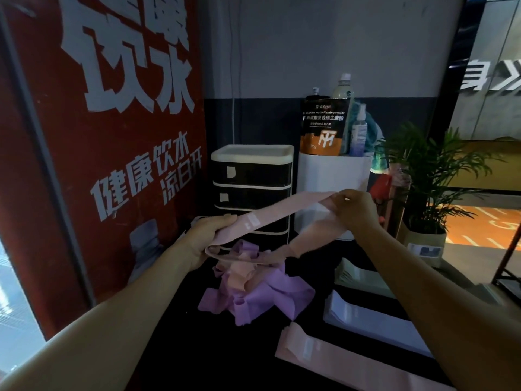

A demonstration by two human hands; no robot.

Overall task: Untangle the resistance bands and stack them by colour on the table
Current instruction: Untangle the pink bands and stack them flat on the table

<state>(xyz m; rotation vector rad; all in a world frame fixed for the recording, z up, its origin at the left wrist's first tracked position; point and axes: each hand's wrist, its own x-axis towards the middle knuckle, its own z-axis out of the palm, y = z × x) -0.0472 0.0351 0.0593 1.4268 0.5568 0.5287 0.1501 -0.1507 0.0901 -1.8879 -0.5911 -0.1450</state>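
Partly done: three sorted stacks [366, 320] lie on the counter [225, 356]; both hands' fingers [222, 221] clamp one pink band [282, 210]; a tangled heap [253, 286] remains.

Head view, single: wide-angle, worn on the head, facing forward and down, close over the dark tabletop [180, 348]; wall behind.

A red sign [107, 153] with white characters stands left of a black drawer unit [252, 190]; right, a potted palm [425, 176].
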